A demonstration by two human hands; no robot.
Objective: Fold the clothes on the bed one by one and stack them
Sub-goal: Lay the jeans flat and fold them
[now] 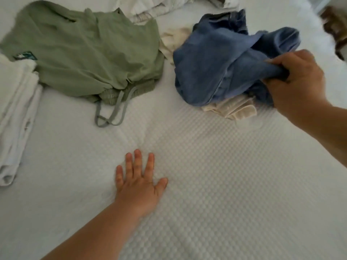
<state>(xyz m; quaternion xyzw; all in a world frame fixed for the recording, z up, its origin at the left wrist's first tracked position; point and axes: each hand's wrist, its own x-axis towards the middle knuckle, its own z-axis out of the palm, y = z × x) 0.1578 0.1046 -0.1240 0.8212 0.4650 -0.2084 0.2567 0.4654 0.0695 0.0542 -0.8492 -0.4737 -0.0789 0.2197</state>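
Observation:
A crumpled blue garment [212, 62] lies at the right of the white textured bed [206, 166], on top of a cream garment [231, 109]. My right hand [298, 79] is shut on a bunched fold of the blue garment at its right edge. Flat on the bed near the middle, fingers spread, rests my left hand [139, 184], holding nothing. A green garment [84, 51] with a grey drawstring [110, 113] lies spread at the upper left.
A folded white cloth [15, 113] lies along the left edge. More white fabric [159, 6] is heaped at the top. A dark blurred object [336, 30] sits past the bed's right edge.

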